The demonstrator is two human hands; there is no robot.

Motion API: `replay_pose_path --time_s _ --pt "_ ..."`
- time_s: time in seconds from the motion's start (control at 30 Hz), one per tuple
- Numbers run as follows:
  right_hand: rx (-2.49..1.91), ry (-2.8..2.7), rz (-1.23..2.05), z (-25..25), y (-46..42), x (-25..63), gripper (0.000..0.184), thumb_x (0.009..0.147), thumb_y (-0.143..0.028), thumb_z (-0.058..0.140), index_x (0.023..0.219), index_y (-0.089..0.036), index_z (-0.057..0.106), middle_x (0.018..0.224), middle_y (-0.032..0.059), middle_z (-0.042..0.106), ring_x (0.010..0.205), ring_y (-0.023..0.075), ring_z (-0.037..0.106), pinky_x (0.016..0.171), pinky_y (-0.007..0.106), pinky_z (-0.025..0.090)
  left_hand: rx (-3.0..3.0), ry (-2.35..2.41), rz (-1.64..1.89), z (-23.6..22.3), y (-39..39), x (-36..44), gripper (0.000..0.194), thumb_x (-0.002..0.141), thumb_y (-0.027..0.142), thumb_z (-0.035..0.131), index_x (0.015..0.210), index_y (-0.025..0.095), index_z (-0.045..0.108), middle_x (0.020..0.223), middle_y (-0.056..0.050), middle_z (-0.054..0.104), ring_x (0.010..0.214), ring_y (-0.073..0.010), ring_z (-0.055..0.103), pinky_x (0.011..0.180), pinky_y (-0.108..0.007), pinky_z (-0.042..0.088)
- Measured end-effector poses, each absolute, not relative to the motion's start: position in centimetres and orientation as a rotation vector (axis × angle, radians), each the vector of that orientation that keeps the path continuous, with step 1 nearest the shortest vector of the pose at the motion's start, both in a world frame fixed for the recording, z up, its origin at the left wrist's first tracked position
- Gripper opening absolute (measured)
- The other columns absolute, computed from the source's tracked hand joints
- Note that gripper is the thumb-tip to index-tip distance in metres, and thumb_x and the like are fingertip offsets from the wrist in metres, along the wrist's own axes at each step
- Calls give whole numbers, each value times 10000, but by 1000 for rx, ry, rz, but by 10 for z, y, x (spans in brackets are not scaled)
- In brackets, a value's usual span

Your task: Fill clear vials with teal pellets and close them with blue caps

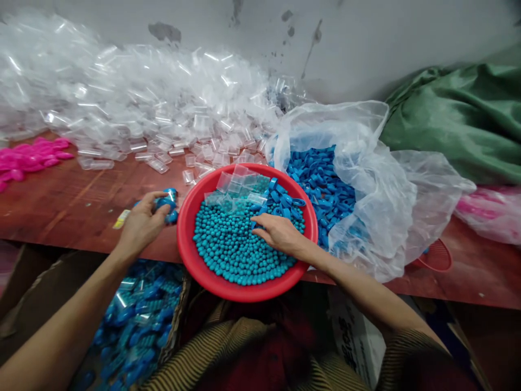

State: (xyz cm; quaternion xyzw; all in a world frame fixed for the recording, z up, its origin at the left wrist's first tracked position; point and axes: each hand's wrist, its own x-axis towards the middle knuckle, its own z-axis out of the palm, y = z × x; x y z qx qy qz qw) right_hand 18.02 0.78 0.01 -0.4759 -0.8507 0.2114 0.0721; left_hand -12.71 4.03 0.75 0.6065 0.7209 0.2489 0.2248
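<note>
Teal beads (pixel 234 247) fill the red basin (pixel 188 222); right hand (pixel 279 232) pinches some, left hand (pixel 142 222) grips blue caps (pixel 166 202).

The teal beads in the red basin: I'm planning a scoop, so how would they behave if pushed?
The teal beads look round and smooth, so they would probably roll and scatter. Heaped loosely in the red basin, they likely flow around the right hand rather than move together. Each seems light.
</note>
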Motion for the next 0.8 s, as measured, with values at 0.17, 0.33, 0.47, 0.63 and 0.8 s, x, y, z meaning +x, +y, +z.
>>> replay_pose_path --time_s 0.17,0.33,0.47,0.63,0.8 --pt "-1461 -2641 324 8 43 145 353 889 -227 476 1235 -162 456 1139 127 570 967 228 596 715 314 496 1924 2173 806 13 37 -114 423 820 304 478 1201 127 525 934 -69 603 838 -206 543 809 -342 419" --pt "-1490 -2744 355 -8 72 129 332 860 -204 501 1189 -158 481 1140 134 544 902 224 600 702 336 486 2014 1694 835 15 24 -62 369 843 318 432 1153 155 546 831 -41 605 708 -166 550 715 -291 420" --pt "-1310 -2501 634 -10 71 139 234 816 -166 567 1045 -118 557 996 84 592 927 180 562 815 315 447 1859 1533 660 2 33 -31 541 794 368 495 1270 119 439 1036 -99 587 733 -167 559 704 -305 432" --pt "-1257 -2105 1176 -10 49 152 154 804 -113 498 936 -119 577 743 -5 576 597 107 542 605 263 469 1601 1210 582 -7 38 -9 336 751 349 522 1003 132 572 787 -27 599 660 -141 524 596 -255 412" --pt "-1297 -1634 1576 -13 34 149 174 776 -106 483 941 -152 516 676 -48 515 461 76 490 443 238 485 1066 1182 499 0 22 -3 354 673 378 619 918 142 518 741 -14 598 600 -126 552 522 -233 409"
